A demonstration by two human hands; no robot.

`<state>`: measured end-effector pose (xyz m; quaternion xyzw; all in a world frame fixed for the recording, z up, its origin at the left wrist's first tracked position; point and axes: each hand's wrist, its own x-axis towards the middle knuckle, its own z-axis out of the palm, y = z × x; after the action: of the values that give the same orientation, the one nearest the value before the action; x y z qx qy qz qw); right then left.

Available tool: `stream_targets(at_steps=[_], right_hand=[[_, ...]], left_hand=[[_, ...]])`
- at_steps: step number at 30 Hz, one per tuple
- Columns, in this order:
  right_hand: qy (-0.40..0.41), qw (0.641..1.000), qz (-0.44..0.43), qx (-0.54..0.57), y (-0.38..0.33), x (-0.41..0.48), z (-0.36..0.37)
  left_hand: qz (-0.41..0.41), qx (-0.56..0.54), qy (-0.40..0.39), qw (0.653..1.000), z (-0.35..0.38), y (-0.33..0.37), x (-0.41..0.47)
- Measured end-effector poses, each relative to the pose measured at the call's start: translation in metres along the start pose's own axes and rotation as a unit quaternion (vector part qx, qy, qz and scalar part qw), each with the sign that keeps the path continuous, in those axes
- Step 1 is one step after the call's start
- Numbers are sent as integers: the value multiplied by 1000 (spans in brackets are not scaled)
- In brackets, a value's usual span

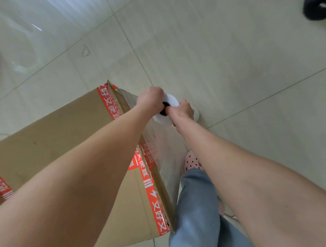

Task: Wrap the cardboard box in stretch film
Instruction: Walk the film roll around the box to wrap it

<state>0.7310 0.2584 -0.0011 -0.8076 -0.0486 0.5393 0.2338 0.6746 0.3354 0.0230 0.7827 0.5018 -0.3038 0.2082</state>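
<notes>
Head view: both arms reach forward and down over the cardboard box [55, 137], which stands on the tiled floor [236, 61] below and to the left of the hands. The left hand [150, 100] and the right hand [181, 110] meet on the stretch film roll [171, 99], held upright just past the box's far right corner. The left fingers curl over the roll's far side and the right fingers wrap its near side, so both hands are clamped on the roll. Between the knuckles the dark core [166, 104] shows at the roll's top end. From beneath the fingers a film sheet [165, 142] runs back along the box's right side, lying over the red tape [146, 176] on that edge.

The roll looks light and rigid enough to steer by its ends. The film itself is thin, stretchy and clingy, so it probably needs steady tension from the roll and not a pinch on the sheet. The box appears stiff but has a torn flap at the far corner, where the film could snag.

The fingertips are hidden behind the backs of the hands and the roll. The roll's lower end and the box's right face are largely covered by the arms. How many film layers lie on the box cannot be told. A trouser leg [197, 209] and a shoe [192, 161] stand beside the box below the right wrist. A black object [320, 8] is cut off far beyond the fingers.
</notes>
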Motion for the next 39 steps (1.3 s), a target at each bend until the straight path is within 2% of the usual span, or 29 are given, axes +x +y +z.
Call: stream_targets(at_steps=[5, 8, 11, 14, 16, 19, 21, 26, 33, 39], right_hand=[[29, 997, -53, -39, -21, 10, 4], [17, 992, -84, -88, -40, 12, 13], [3, 978, -135, -156, -54, 11, 24], [23, 974, -173, -141, -65, 11, 28], [33, 984, -151, -86, -67, 9, 31], [-26, 1000, 16, 3, -67, 9, 38], [-71, 994, 76, 42, -70, 11, 41], [-47, 997, 54, 10, -78, 21, 48], [-23, 998, 10, -52, -86, 32, 37], [-67, 993, -49, -79, -115, 46, 36]], left_hand=[[-19, -31, 19, 999, -15, -11, 7], [-48, -47, 25, 997, -22, -27, 12], [-37, -27, 19, 999, -32, -38, 22], [-29, -31, 16, 999, -41, -47, 29], [-40, -46, 18, 998, -43, -52, 33], [-66, -51, 19, 996, -47, -55, 38], [-72, -43, 8, 996, -49, -57, 42], [-48, -50, -25, 997, -50, -61, 53], [-48, -67, -8, 997, -63, -56, 50], [-98, -76, 20, 992, -77, -66, 54]])
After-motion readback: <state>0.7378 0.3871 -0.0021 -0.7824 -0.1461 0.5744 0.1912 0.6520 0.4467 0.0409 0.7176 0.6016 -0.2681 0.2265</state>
